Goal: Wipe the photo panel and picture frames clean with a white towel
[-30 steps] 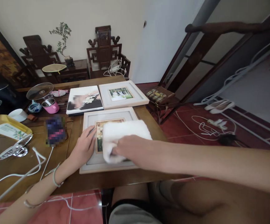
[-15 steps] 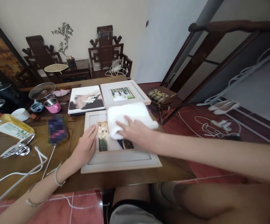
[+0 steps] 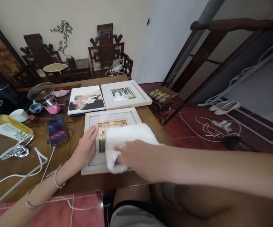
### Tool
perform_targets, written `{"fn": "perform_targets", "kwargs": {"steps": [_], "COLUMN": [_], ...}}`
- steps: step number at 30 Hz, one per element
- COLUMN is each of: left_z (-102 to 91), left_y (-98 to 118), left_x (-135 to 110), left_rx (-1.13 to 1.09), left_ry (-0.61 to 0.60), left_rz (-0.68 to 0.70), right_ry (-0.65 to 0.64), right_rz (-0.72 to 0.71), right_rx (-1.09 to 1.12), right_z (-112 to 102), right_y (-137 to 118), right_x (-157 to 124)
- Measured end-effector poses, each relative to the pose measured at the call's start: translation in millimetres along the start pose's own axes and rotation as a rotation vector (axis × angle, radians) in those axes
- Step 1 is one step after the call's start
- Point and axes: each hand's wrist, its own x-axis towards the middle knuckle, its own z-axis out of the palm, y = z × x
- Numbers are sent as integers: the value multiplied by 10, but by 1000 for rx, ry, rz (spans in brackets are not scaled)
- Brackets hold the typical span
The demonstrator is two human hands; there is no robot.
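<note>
A framed photo (image 3: 95, 164) lies face up near the table's front edge. My left hand (image 3: 86, 147) rests along its left side, fingers stretched out and holding nothing. In my right hand (image 3: 137, 157) is a folded white towel (image 3: 133, 134), pressed down over the frame's lower right part. The towel hides much of the photo and the frame's right corner. Behind lie a second picture frame (image 3: 141, 98) and a white-edged photo panel (image 3: 86, 107).
On the left of the table (image 3: 65, 157) are a bottle of yellow oil (image 3: 11, 127), a silver claw clip (image 3: 18, 149), a pink cup (image 3: 52, 106), a blurred-out dark object (image 3: 57, 130) and white cables. A chair (image 3: 207, 50) with a plaid bag (image 3: 162, 95) stands to the right.
My right hand and the towel have moved down the frame toward me, uncovering the photo's top and covering its lower right. My left hand stays on the left edge.
</note>
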Motion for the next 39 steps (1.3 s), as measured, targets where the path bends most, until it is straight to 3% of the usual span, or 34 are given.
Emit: {"fn": "perform_targets", "kwargs": {"steps": [3, 8, 11, 16, 19, 21, 24, 27, 31, 35, 39], "left_z": [-6, -7, -14, -25, -22, -22, -36, -63, -94, -95, -76], "left_y": [-6, -2, -11, -89, -125, -117, -76, -35, -1, -11, -47], "left_x": [-4, -13, -23, -42, -42, -35, -24, -19, -15, -16, -22], "left_rx": [1, 21, 17, 9, 5, 0, -1, 0, -1, 2, 7], "left_ry": [-11, -29, -7, 10, 12, 11, 7, -9, -35, -46, -25], "left_rz": [-9, -34, -8, 51, 36, 31, 29, -5, -43, -49, -31], "right_ry": [0, 127, 234, 370, 361, 313, 213, 45, -9, 11, 190], "right_rz": [-123, -81, 35, 296, 364, 379, 344, 55, -154, -78, 70], "right_rx": [37, 17, -66, -262, -279, -261, -194, -48, 124, 195, 72], "right_z": [50, 153, 216, 336, 318, 249, 88, -62, -155, -138, -16], "right_y": [-205, -247, -79, 426, 580, 514, 208, -143, -381, -311, 1], "right_x": [-68, -10, 130, 537, 672, 643, 447, 182, -75, -64, 211]}}
